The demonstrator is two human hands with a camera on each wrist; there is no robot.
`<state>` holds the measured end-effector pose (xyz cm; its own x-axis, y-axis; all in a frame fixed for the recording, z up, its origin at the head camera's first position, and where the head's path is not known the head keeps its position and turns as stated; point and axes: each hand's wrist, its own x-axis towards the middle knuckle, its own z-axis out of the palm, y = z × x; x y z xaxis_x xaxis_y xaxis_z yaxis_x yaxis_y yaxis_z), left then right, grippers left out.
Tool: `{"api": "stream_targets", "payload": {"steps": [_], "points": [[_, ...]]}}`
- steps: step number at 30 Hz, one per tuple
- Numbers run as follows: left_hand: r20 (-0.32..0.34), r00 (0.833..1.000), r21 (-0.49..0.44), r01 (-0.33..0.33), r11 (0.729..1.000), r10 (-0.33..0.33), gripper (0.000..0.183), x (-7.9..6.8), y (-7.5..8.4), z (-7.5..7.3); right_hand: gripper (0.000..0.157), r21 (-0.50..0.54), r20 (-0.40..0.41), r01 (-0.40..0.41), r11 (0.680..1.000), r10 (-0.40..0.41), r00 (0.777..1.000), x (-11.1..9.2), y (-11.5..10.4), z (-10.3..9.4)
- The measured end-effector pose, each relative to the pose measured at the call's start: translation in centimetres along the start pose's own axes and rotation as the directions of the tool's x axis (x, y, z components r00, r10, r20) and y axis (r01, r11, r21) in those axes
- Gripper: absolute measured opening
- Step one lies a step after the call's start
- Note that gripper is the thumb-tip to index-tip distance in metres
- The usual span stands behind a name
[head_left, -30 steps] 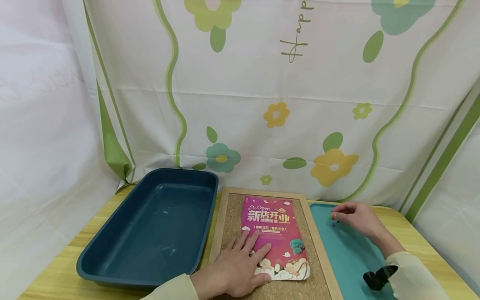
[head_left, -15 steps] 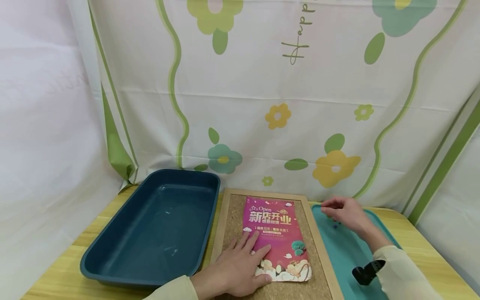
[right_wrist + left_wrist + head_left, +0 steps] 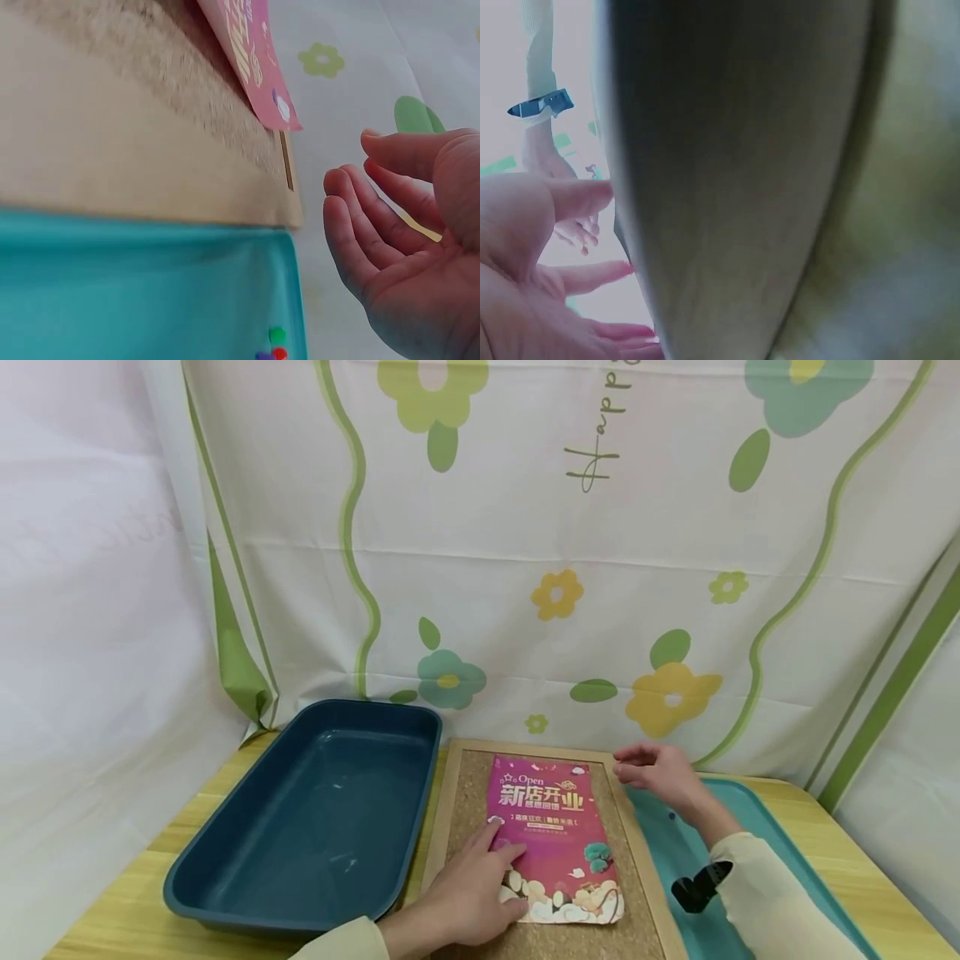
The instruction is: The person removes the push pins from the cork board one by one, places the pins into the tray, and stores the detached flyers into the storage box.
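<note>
A pink and purple flyer (image 3: 551, 852) with Chinese print lies on a wood-framed cork board (image 3: 637, 893). My left hand (image 3: 472, 889) rests on the lower left of the flyer, fingers extended. My right hand (image 3: 660, 777) hovers by the board's upper right corner, thumb and index finger close together. In the right wrist view its fingers (image 3: 360, 240) are loosely bent beside the flyer's curled corner; I cannot tell whether a small piece sits between the fingertips. Small round pieces, one green (image 3: 277, 334), one red (image 3: 280, 352) and one purple, lie in the teal tray (image 3: 150, 300).
A deep dark blue tub (image 3: 300, 843) stands left of the board on the wooden table (image 3: 217, 793). The teal tray runs along the board's right side. Flower-printed cloth (image 3: 487, 568) hangs right behind everything. A black wrist camera (image 3: 701, 887) sits on the right sleeve.
My right hand has moved left from over the teal tray to the board's upper right corner. My left hand stays on the flyer, its fingers shifted slightly.
</note>
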<state>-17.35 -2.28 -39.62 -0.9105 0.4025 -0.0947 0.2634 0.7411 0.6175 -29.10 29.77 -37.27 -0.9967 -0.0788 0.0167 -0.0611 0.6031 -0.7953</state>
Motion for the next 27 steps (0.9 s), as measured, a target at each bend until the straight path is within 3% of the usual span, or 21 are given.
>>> {"api": "stream_targets", "payload": {"steps": [4,10,20,27], "points": [[-0.071,0.996,-0.158,0.038,0.987,-0.050,0.076,0.0,0.1,0.0,0.043,0.071,0.009,0.010,0.997,-0.011,1.000,0.4,-0.3,0.9],[-0.162,0.974,-0.299,0.104,0.949,-0.157,0.099,0.2,0.5,-0.2,0.047,0.091,0.000,-0.035,0.995,0.035,0.999,1.2,-0.5,2.2],[-0.215,0.939,-0.400,0.165,0.902,-0.268,0.114,0.4,0.5,-0.3,0.053,0.099,0.044,-0.091,0.991,0.087,0.995,1.8,-1.1,3.7],[-0.246,0.931,-0.446,0.137,0.884,-0.269,0.110,0.5,0.4,0.1,0.040,0.081,0.037,-0.127,0.989,0.125,0.992,2.0,-0.9,4.2]]}}
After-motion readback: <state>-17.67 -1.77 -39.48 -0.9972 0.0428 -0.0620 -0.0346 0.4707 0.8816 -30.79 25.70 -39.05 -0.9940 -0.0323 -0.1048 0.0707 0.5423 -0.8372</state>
